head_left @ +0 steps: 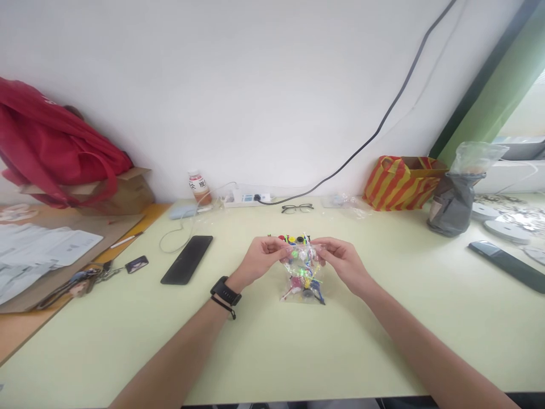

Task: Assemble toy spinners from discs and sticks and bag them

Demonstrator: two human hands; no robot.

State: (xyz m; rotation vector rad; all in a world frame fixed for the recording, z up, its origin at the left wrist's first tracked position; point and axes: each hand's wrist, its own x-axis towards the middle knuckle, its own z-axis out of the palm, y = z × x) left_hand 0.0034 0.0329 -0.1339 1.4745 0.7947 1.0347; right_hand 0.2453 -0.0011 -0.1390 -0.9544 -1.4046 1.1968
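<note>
A clear plastic bag [302,272] with small multicoloured pieces in it is held up between my two hands. My left hand [264,255] pinches its upper left edge, and a black watch is on that wrist. On the other side, my right hand [343,261] pinches the upper right edge. Pink, yellow and blue pieces gather in the lower part of the bag. Just behind it, more small colourful pieces [291,239] lie on the pale green table [264,352], partly hidden by the bag and my fingers; their exact kind is too small to tell.
To the left lie a black phone [187,260], keys with a lanyard [91,278] and white packets [51,250]. Along the wall stand a bottle [200,188], a power strip [247,199], glasses [297,209] and a striped bag [400,184]. A grey bag [452,204] and dark case [508,264] are right.
</note>
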